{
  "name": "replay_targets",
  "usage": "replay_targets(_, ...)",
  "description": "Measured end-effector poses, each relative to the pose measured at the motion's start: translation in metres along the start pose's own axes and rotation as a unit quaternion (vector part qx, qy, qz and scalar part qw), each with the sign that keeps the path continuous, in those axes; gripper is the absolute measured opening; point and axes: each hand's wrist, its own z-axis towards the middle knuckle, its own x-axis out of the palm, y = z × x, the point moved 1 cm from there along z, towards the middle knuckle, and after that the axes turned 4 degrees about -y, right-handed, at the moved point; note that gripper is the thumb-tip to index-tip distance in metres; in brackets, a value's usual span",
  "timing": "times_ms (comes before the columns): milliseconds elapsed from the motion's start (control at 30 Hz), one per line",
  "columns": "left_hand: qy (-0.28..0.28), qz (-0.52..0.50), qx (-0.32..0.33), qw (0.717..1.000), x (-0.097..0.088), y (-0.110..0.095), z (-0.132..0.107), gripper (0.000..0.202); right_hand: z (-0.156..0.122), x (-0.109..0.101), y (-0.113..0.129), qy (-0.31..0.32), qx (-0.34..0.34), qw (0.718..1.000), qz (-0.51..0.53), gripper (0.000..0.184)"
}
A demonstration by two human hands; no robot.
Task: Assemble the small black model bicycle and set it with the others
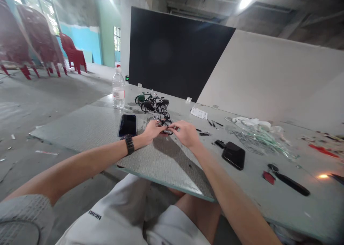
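A small black model bicycle (163, 116) is between my two hands on the glass-topped table (150, 162). My left hand (155, 129) has its fingers closed on the left side of the bicycle. On the other side, my right hand (185, 131) pinches at the bicycle near its wheel, and the fingertips cover part of it. Just beyond stand more model bicycles: one with a green bag (141, 97) and one with dark bags (148, 105). Left of my left hand lies a black smartphone (128, 125).
A water bottle (118, 89) stands at the back left. To the right are small tools (213, 124), paper slips (199, 113), a black case (233, 154), plastic bags (258, 130) and a black-handled tool (291, 183). A black panel (172, 55) rises behind. Red chairs (72, 51) are stacked at left.
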Motion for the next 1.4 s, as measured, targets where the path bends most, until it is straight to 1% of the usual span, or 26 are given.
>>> replay_targets(67,0.002,-0.003,0.001,1.0,-0.001,0.001,0.001,0.028,0.0,0.0,-0.001,0.001,-0.005,1.0,0.008,0.013)
replay_targets(167,0.008,-0.002,0.001,1.0,-0.002,0.004,0.003,0.012,0.001,0.0,-0.005,0.009,-0.016,1.0,0.017,0.016)
replay_targets(233,0.012,-0.002,0.002,1.0,-0.003,0.005,0.004,0.008,0.001,0.0,-0.008,0.014,-0.018,0.999,0.024,0.017)
replay_targets(433,0.003,0.009,0.005,1.0,-0.003,0.005,0.003,0.023,0.002,0.0,-0.011,0.024,0.008,0.999,0.042,0.016)
replay_targets(567,0.005,0.019,0.0,1.0,-0.002,0.005,0.001,0.03,0.002,-0.001,-0.009,0.028,0.01,0.999,0.015,0.015)
replay_targets(700,-0.013,0.031,-0.005,0.999,0.001,0.001,-0.002,0.04,0.001,-0.002,-0.007,0.034,0.006,0.999,-0.017,0.016)
replay_targets(833,-0.002,0.042,-0.021,0.999,0.004,-0.005,-0.007,0.046,0.001,-0.003,-0.007,0.057,0.006,0.997,-0.046,0.018)
replay_targets(933,0.006,0.038,-0.023,0.999,0.005,-0.007,-0.01,0.046,0.002,-0.003,-0.008,0.068,0.017,0.997,-0.04,0.016)
replay_targets(1033,0.007,0.03,-0.022,0.999,0.005,-0.006,-0.009,0.045,0.002,-0.003,-0.008,0.064,0.024,0.997,-0.028,0.012)
replay_targets(1200,0.009,0.033,-0.015,0.999,0.003,-0.002,-0.005,0.043,0.001,-0.004,-0.006,0.049,-0.005,0.997,-0.058,0.018)
replay_targets(1300,0.01,0.042,-0.011,0.999,0.003,-0.001,-0.005,0.041,0.001,-0.005,-0.004,0.045,-0.03,0.996,-0.076,0.017)
replay_targets(1400,0.015,0.047,-0.003,0.999,0.002,-0.001,-0.005,0.041,0.002,-0.004,-0.004,0.049,-0.018,0.997,-0.063,0.017)
